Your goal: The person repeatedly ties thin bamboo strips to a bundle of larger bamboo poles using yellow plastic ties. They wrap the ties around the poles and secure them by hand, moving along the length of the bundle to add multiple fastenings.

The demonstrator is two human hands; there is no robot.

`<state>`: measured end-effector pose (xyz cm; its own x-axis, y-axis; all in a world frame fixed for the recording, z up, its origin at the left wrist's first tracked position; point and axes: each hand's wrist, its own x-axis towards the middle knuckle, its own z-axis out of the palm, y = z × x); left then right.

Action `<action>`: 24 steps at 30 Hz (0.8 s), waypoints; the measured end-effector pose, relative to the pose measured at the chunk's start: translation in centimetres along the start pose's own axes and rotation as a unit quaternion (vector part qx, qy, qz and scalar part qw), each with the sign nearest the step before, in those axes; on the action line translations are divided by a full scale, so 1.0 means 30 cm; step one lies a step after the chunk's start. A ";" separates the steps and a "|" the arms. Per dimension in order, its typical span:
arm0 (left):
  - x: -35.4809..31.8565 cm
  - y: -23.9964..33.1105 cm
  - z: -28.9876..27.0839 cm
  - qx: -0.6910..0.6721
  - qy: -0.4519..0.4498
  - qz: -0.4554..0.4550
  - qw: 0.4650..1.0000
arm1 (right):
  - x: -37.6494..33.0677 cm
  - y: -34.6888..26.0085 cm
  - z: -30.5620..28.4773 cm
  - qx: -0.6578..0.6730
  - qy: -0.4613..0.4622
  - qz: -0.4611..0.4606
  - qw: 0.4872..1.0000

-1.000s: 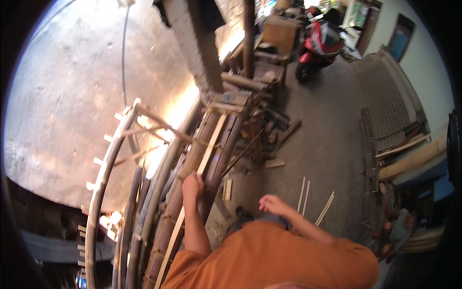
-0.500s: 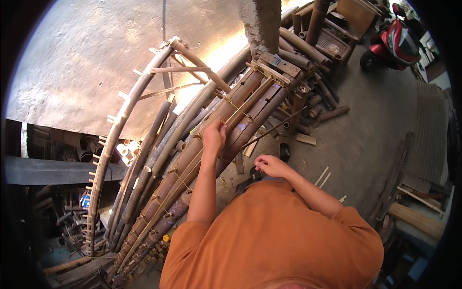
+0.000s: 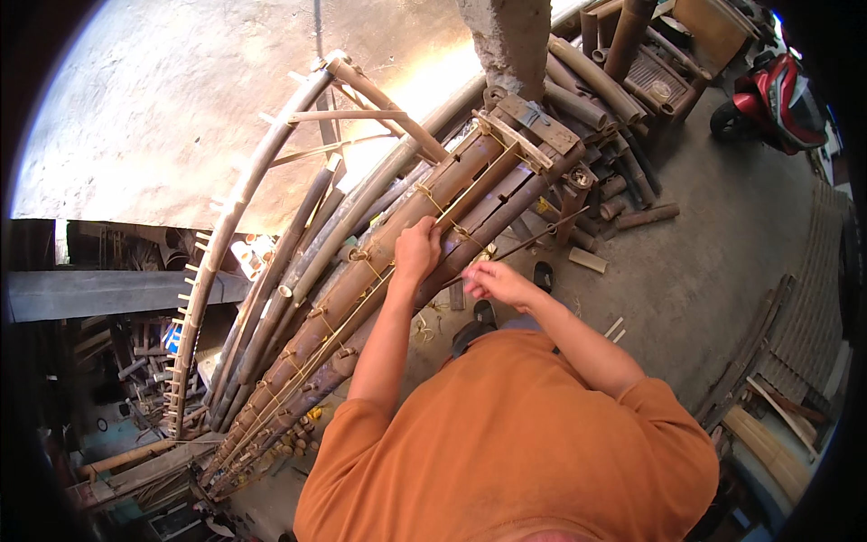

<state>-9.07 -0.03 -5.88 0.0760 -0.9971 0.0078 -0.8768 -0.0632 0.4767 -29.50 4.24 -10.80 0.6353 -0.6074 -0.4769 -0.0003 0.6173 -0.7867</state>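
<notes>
Long brown bamboo poles point(image 3: 395, 246) lie side by side on a slant in front of me, bound at intervals with thin yellowish ties point(image 3: 461, 231). A narrow bamboo strip point(image 3: 477, 187) runs lengthwise between them. My left hand point(image 3: 418, 250) rests over this strip, its fingers curled down; what they grip is hidden beneath them. Close to the near edge of the poles is my right hand point(image 3: 499, 282), fingers bent together and slightly blurred. Whatever it pinches is too small to make out. A thin dark stick point(image 3: 542, 233) juts out just beyond that hand.
A curved bamboo frame with short pegs point(image 3: 237, 200) leans at the left. At the far end stand a rough pillar point(image 3: 508, 50) and a wooden block point(image 3: 540, 122). Cut bamboo lengths point(image 3: 603, 81) are piled behind, with a red motorcycle point(image 3: 775, 101) at far right.
My right hand has moved up and leftward to the near edge of the poles. The left hand stays over the strip. The whole view has shifted slightly.
</notes>
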 end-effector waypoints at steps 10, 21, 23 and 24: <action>0.030 -0.129 0.209 -0.043 0.113 0.037 0.992 | 0.186 -0.380 0.315 0.214 0.149 -0.314 0.913; 0.043 -0.039 0.054 -0.074 0.002 0.021 0.997 | 0.344 -0.692 0.116 -0.218 -0.135 -0.110 0.960; 0.036 -0.048 0.073 -0.078 -0.003 0.012 0.997 | 0.095 -0.635 0.114 -0.424 -0.226 -0.191 0.856; 0.040 -0.023 0.057 -0.093 -0.019 -0.010 0.995 | -0.013 -0.592 0.097 -0.511 -0.277 -0.155 0.799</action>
<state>-9.19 -1.26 -7.70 0.0727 -0.9968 -0.0346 -0.7718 -0.0782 0.6310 -27.50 -5.02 4.49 0.9712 -0.1635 -0.1733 -0.2276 -0.4223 -0.8774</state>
